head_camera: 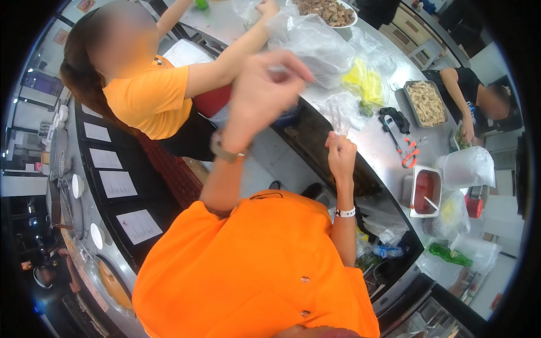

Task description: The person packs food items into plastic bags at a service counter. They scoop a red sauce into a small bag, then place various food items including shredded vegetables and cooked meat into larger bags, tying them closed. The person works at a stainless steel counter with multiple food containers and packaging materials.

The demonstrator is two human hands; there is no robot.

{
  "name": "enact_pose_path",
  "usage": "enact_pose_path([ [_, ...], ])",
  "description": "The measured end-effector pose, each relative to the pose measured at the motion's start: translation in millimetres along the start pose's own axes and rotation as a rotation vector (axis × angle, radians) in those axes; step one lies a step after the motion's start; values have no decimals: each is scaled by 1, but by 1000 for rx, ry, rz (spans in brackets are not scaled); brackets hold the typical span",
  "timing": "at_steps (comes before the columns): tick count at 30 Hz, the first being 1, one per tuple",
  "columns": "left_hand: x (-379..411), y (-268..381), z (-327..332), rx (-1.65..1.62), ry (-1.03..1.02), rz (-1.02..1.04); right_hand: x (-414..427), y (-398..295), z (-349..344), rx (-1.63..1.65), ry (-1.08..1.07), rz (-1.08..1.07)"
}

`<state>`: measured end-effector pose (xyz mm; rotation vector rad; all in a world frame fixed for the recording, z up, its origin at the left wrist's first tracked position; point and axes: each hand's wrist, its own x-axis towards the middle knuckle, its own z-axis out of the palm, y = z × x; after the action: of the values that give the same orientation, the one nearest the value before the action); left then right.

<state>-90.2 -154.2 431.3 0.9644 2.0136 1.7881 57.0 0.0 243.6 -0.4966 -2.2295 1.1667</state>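
My right hand (341, 153) is closed around the gathered end of a thin clear plastic bag (339, 120), at the near edge of the stainless steel table (359, 137). More crumpled clear plastic lies just beyond that fist. My left hand (268, 91), blurred and wearing a wristwatch, is raised in front of a co-worker's forearm. Its thumb and fingers curve with a gap between them, and I see nothing held there. Past it on the table sit a large clear plastic bag (319, 44) and a bright yellow plastic bag (365, 82).
A co-worker in a yellow-orange shirt (148, 99) stands at left, reaching over the table. Orange-handled scissors (408, 153), a tray of pale food pieces (426, 103) and a steel pan of red sauce (426, 192) are at right. Another person (458, 91) works across the table.
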Motion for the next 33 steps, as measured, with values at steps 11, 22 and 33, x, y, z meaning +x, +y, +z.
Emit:
enact_pose_path([
  [11,-54,-147,85,282,-228,229,28,-52,8,217,42,-109],
  [22,-37,-188,94,-5,-510,22,26,-114,-121,-198,365,1],
  [33,-25,-199,118,26,-589,258,9,-61,-121,-178,341,309],
])
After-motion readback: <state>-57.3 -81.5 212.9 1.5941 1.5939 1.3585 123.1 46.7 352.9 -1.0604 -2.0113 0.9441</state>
